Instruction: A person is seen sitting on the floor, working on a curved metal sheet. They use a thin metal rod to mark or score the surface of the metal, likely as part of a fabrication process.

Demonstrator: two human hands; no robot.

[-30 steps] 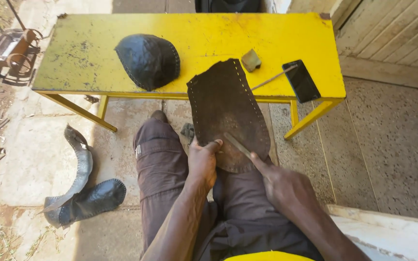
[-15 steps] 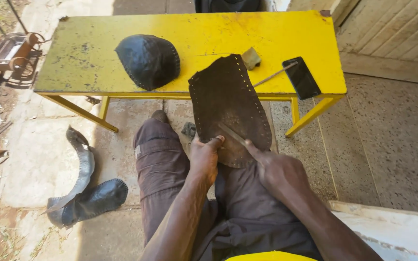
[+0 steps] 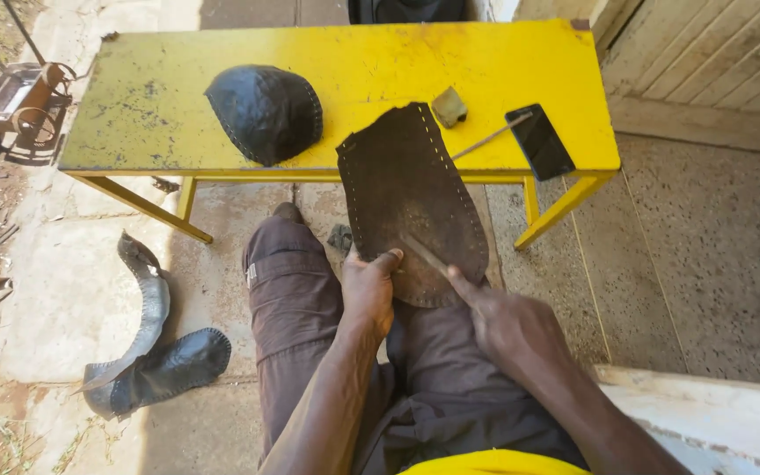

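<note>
Our dark brown leather piece (image 3: pixel 411 198): flat, rounded-end, stitch holes along edges, propped from lap to yellow bench edge; thin tool (image 3: pixel 427 257) lies across it.

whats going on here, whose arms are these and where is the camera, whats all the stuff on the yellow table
The camera sits on a person's head, looking down at their own lap and arms. Their left hand grips the lower edge of a dark leather piece with holes punched along its rim. Their right hand presses a thin tool against it. The piece leans up against a yellow table. On the table lie a rounded black leather piece, a small greyish block, a thin stick and a flat black slab. More dark scraps lie on the ground.
</note>
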